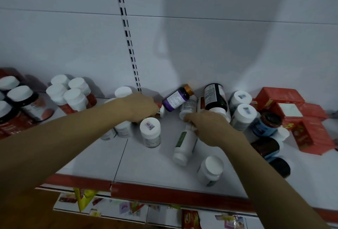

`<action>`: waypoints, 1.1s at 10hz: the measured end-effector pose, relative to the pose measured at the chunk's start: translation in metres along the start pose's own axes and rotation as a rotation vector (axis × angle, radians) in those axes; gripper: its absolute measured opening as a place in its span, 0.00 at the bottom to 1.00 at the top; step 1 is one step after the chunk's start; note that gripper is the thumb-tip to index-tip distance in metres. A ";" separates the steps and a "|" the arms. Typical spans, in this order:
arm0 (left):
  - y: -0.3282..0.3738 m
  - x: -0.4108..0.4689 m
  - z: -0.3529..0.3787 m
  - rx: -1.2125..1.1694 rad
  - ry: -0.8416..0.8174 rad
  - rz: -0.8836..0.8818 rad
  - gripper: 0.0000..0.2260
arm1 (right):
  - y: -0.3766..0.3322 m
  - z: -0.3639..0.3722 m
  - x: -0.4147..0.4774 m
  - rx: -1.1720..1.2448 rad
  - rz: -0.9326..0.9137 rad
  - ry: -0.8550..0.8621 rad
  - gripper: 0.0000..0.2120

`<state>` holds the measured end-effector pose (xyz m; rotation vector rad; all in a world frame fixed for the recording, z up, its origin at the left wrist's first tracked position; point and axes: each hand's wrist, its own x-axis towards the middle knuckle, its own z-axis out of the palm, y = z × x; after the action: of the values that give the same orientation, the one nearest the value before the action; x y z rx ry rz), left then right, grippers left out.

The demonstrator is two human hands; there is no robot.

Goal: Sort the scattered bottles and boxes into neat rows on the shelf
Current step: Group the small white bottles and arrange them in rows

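Note:
Both my arms reach over a white shelf [150,163] strewn with bottles. My left hand [140,107] curls over a small bottle near the back wall; what it holds is mostly hidden. My right hand [206,124] grips the top end of a white bottle with a green label [184,142] that lies on its side. A purple-labelled bottle with a gold cap [177,98] leans between my hands. A dark bottle [214,97] lies behind my right hand. A white-capped bottle [150,131] stands upright between my arms.
Upright white-capped bottles [68,94] stand in a group at the left, with dark ones at the far left. Red boxes [292,111] are piled at the right beside more bottles [245,113]. One white bottle [210,170] sits near the shelf's red front edge [164,191].

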<state>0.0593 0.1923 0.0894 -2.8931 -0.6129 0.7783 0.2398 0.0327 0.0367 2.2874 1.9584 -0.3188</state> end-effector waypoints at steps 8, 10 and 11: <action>0.171 0.001 -0.050 -1.588 1.173 0.118 0.08 | 0.101 0.004 -0.160 1.000 0.249 0.993 0.13; 0.334 0.059 -0.107 -1.757 0.964 0.323 0.07 | 0.219 0.042 -0.292 1.001 0.411 1.032 0.13; 0.430 0.093 -0.129 -1.796 0.832 0.368 0.09 | 0.283 0.058 -0.364 0.901 0.488 0.997 0.13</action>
<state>0.3508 -0.1610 0.0806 -4.0028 -0.8422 -2.0652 0.4611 -0.3758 0.0505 3.9989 1.5334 0.0577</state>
